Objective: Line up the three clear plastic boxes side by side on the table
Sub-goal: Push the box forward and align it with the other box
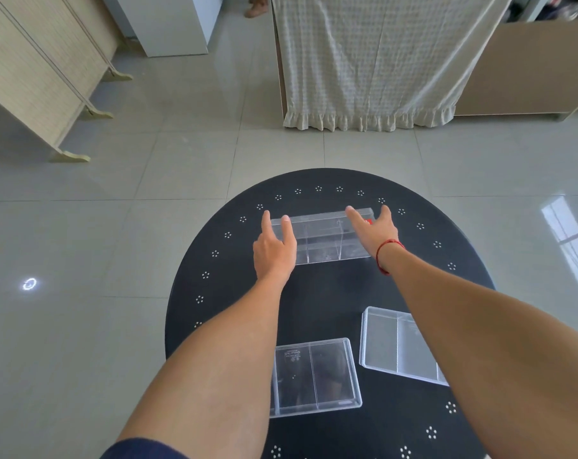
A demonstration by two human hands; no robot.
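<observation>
Three clear plastic boxes with inner dividers sit on a round black table (330,293). The far box (324,236) lies lengthwise across the table's far side. My left hand (274,250) is on its left end, with fingers over the top edge. My right hand (375,233), with a red string at the wrist, is on its right end, with the index finger on top and the thumb outside. A second box (314,376) lies near me, partly under my left forearm. The third box (393,346) lies at an angle to its right, partly hidden by my right forearm.
The table has a ring of small white dot marks near its rim and stands on a grey tiled floor. A folding screen (32,71) stands at the far left. A curtain-draped unit (364,61) and a white cabinet (171,24) stand behind, with a person's foot (256,8) at the top.
</observation>
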